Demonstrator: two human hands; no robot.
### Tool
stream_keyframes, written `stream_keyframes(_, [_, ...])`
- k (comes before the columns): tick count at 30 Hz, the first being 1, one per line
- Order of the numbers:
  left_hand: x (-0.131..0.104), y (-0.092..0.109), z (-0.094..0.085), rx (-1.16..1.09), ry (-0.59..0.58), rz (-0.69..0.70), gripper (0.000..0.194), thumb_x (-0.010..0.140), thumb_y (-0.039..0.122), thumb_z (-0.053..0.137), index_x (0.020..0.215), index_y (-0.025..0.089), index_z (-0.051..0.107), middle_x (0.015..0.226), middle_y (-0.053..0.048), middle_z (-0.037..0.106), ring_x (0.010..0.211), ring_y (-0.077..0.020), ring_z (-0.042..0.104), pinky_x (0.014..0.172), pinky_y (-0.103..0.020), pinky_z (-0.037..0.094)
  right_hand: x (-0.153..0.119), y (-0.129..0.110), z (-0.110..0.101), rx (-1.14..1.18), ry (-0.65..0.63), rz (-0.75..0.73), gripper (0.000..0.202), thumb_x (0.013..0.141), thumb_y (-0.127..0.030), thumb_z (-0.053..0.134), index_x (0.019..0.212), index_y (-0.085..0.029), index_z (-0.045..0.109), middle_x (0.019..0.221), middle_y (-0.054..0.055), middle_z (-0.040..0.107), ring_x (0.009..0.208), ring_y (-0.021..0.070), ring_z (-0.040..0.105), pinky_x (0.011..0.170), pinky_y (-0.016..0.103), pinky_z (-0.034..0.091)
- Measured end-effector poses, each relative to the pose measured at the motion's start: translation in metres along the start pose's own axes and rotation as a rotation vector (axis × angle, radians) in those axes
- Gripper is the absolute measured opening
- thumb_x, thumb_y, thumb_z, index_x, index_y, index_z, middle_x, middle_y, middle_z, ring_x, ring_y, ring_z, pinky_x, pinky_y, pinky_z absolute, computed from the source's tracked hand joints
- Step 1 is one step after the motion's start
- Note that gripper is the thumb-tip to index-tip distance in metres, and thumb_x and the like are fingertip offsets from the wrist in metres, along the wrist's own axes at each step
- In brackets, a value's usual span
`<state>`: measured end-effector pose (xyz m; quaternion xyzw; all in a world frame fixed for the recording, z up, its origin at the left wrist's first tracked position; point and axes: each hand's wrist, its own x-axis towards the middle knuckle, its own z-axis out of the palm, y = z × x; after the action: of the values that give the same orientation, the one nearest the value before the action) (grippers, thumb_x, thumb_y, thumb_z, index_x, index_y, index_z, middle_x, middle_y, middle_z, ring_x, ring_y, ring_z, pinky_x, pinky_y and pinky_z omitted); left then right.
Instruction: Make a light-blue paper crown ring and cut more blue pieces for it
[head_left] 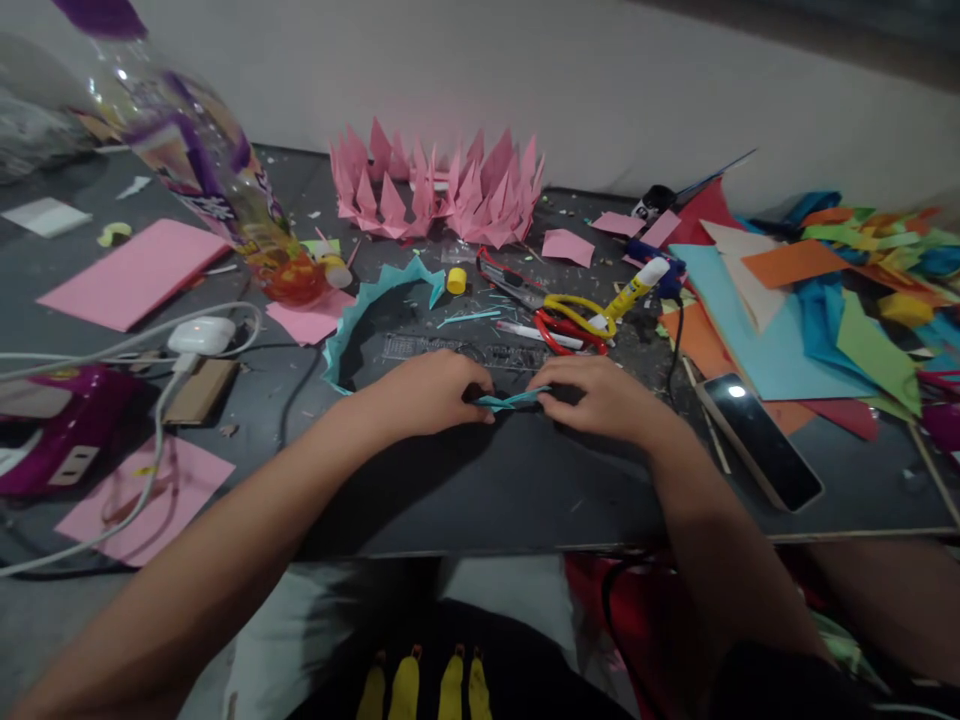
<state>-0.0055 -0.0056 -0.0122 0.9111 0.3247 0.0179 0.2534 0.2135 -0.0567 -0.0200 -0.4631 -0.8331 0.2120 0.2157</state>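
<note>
Presently, left hand (424,392) and right hand (600,398) each pinch one end of a teal paper strip (512,400) low over the dark surface (487,490). Its long axis runs left-right between both grips, equally near each.

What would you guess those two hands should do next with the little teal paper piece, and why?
Probably press the fold flat. The left hand and right hand pinch the small teal paper piece between them on the dark table, and it looks only partly creased, like the points of the teal paper strip nearby.
</note>
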Motion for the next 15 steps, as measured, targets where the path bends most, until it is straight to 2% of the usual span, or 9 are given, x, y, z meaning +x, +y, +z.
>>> stream_keyframes(6, [0.0015,0.0003,-0.0035,0.015,-0.045,0.041,0.019,0.076,0.032,0.063,0.087,0.018,0.070,0.069,0.000,0.065,0.058,-0.0113,0.054,0.052,-0.022,0.029,0.0012,-0.0054,-0.0017,-0.075,-0.061,-0.043,0.019,0.079,-0.015,0.050,0.089,-0.018,0.067,0.086,0.005,0.068,0.079,0.0156,0.062,0.075,0.028,0.045])
stream_keyframes(15, [0.0026,-0.0005,-0.0052,-0.026,-0.078,0.048,0.021,0.078,0.030,0.060,0.092,0.018,0.070,0.069,0.000,0.066,0.056,-0.0104,0.052,0.057,-0.023,0.030,0.0032,-0.0018,0.0041,-0.044,-0.088,-0.007,0.021,0.083,-0.021,0.053,0.098,-0.021,0.067,0.092,0.004,0.070,0.081,0.0152,0.063,0.076,0.028,0.046])
